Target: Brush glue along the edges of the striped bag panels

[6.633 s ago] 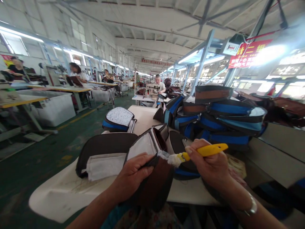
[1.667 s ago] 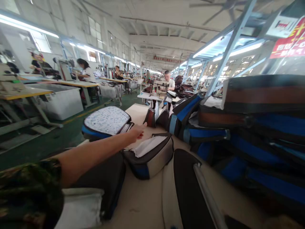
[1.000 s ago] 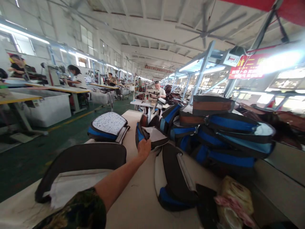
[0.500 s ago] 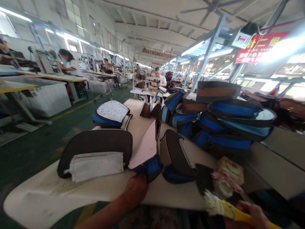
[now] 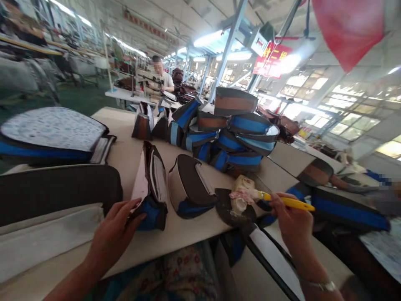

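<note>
My left hand [image 5: 117, 225] pinches the near edge of a half-sewn bag piece [image 5: 153, 213] with a blue band, dark trim and pale lining. This piece stands on its edge on the pale worktable [image 5: 175, 234]. In my right hand [image 5: 293, 219] is a brush [image 5: 291, 202] with a yellow handle, its head against a crusted, pale container [image 5: 244, 184] with pink cloth around it. The bristles are mostly hidden there. Between the two hands stands another curved dark bag piece [image 5: 191, 184] with a blue lower band.
Blue, brown and black bag pieces [image 5: 244, 142] are piled at the table's back. On the left lie a patterned piece [image 5: 53, 129] and a large dark panel [image 5: 59, 188]. A co-worker [image 5: 161, 75] sits at a machine beyond. More pieces [image 5: 347, 205] lie at the right.
The view has swung right. My right hand has brought the brush up to the container. My left hand has shifted its hold on the bag piece, which has turned to show its opening.
</note>
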`<control>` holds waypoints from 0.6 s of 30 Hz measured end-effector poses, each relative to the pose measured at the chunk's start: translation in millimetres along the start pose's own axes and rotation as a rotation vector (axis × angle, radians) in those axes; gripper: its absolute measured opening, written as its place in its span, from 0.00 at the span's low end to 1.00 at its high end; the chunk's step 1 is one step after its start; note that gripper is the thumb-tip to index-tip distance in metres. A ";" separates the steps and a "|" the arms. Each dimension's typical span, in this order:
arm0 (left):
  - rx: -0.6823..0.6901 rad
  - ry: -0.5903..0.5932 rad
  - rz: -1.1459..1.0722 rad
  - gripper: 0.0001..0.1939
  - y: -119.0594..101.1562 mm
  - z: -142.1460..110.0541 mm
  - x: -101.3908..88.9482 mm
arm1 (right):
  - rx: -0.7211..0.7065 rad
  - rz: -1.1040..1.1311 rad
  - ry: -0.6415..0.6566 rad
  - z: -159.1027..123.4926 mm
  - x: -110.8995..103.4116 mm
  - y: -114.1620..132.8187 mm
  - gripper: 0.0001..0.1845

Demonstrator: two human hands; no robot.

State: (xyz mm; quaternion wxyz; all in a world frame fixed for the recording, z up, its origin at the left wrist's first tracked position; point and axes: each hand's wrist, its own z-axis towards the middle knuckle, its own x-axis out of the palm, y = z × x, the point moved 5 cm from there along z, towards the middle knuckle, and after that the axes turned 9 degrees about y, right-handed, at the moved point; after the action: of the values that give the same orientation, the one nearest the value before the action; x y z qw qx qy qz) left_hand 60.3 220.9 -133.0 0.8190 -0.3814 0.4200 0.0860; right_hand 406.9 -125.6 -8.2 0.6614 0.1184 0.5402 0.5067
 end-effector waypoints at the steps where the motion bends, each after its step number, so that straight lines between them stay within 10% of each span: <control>1: 0.012 -0.008 -0.016 0.18 -1.7 2.2 3.1 | 0.003 -0.076 0.084 14.1 3.8 -12.3 0.23; 9: 0.031 0.006 -0.165 0.10 -8.8 9.3 -2.4 | 0.046 -0.237 0.476 54.0 78.5 -114.6 0.14; 18: 0.012 0.066 -0.111 0.16 -29.2 -13.3 -36.1 | 0.060 -0.289 0.478 58.2 101.7 -157.8 0.14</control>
State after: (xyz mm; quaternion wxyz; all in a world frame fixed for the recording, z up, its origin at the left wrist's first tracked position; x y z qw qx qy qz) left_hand 42.7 197.8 -94.4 0.8105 -0.4018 0.4255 0.0251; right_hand 531.3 -94.1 -157.2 0.5767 -0.0633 0.7071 0.4043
